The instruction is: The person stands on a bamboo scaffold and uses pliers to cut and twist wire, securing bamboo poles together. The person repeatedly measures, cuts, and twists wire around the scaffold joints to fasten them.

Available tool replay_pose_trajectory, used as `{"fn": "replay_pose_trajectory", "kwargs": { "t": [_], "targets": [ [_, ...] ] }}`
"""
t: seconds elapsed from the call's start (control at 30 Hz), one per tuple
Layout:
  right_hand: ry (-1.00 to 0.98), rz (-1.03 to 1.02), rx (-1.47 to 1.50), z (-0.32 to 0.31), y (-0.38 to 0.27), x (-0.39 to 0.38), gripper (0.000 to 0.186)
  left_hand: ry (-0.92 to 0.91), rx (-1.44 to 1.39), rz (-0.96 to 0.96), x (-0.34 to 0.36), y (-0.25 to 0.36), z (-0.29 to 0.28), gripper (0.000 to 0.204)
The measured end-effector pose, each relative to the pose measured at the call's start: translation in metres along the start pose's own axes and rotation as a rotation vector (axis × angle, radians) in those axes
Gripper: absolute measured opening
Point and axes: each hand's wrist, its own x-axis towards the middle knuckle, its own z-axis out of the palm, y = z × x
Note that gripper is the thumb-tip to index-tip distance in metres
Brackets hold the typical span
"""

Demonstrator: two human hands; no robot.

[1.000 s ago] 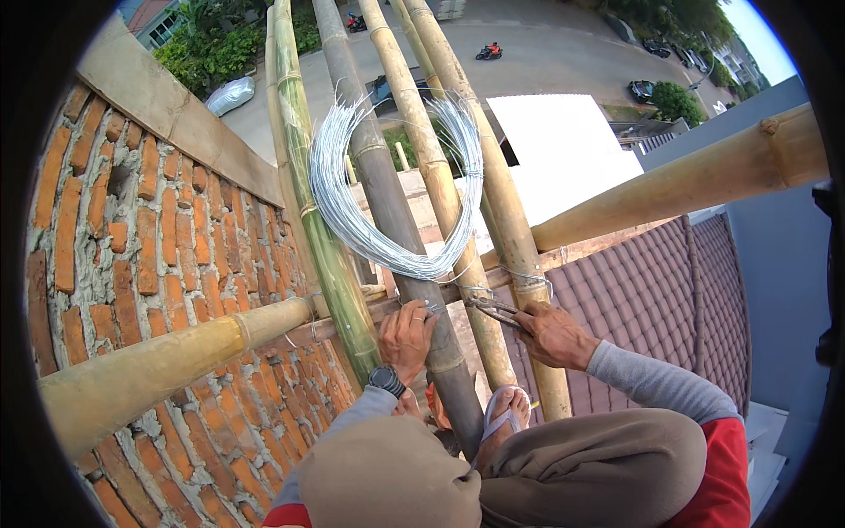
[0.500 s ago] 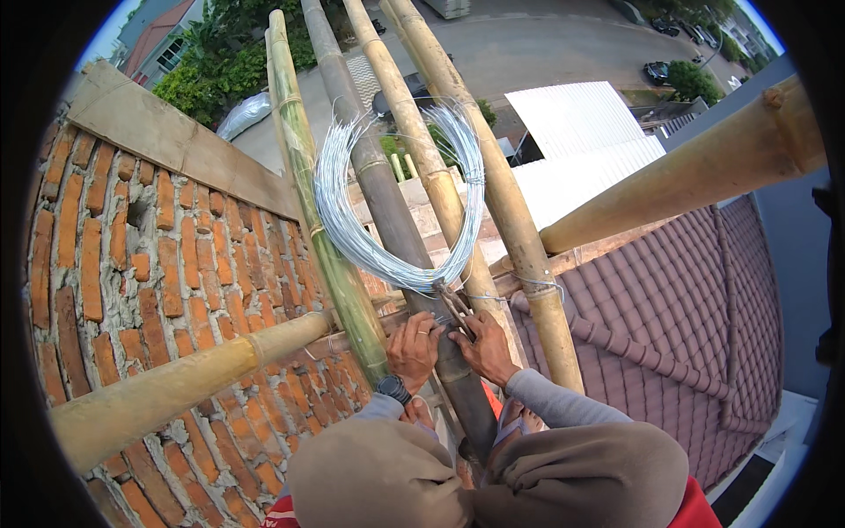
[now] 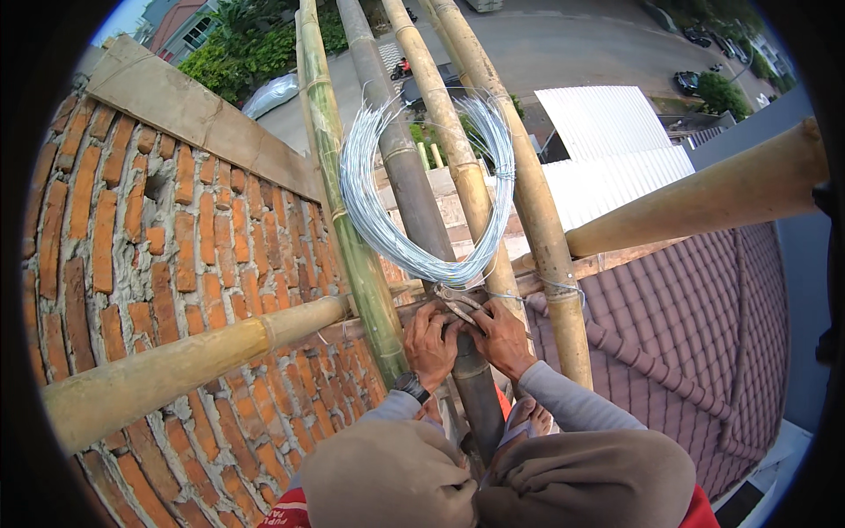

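Note:
My left hand [image 3: 430, 344] and my right hand [image 3: 503, 338] meet over a dark bamboo pole [image 3: 475, 387], fingers bent and thumbs near each other. What they pinch is too small or hidden to make out. Just beyond the fingertips are rusty pincers [image 3: 459, 302], their handles reaching toward my right hand; whether that hand grips them I cannot tell. A coil of silvery wire [image 3: 385, 231] lies beyond the pincers, across the dark pole and a yellow bamboo pole [image 3: 473, 187]. A green bamboo pole [image 3: 359, 264] runs left of my left hand.
Crosswise bamboo [image 3: 176, 365] runs left along a rough brick wall [image 3: 180, 290]. Another thick pole [image 3: 695, 189] slants up right. A right-hand pole [image 3: 553, 255] carries a wire tie. Tiled roof [image 3: 678, 317] lies below right; a street [image 3: 528, 53] lies far below. My sandalled foot [image 3: 526, 418] shows.
The whole view has shifted, so the scene sits further right. My hands have drawn closer together over the dark pole, and the pincers lie at a flatter angle.

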Motion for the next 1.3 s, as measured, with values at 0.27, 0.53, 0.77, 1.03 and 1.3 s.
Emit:
{"fn": "replay_pose_trajectory", "kwargs": {
  "t": [0.27, 0.53, 0.77, 1.03, 1.3],
  "targets": [
    [-0.063, -0.178, -0.110, -0.011, 0.018, 0.011, 0.016, 0.025, -0.147, -0.217, 0.005, -0.018, -0.004, 0.025],
    [-0.091, -0.130, -0.177, -0.031, 0.039, 0.014, 0.025, -0.658, 0.153, -0.464, 0.025, -0.047, -0.004, 0.036],
    [-0.091, -0.143, -0.205, -0.031, 0.043, -0.004, 0.026, -0.403, -0.096, -0.503, 0.023, -0.052, -0.008, 0.049],
    [-0.100, -0.220, -0.190, -0.030, 0.047, -0.016, 0.029, -0.263, -0.222, -0.618, 0.020, -0.048, 0.010, 0.057],
    [-0.286, -0.312, 0.086, -0.012, 0.041, 0.001, 0.022, -0.251, -0.867, -0.791, 0.010, -0.063, 0.015, 0.057]
  ]
}}
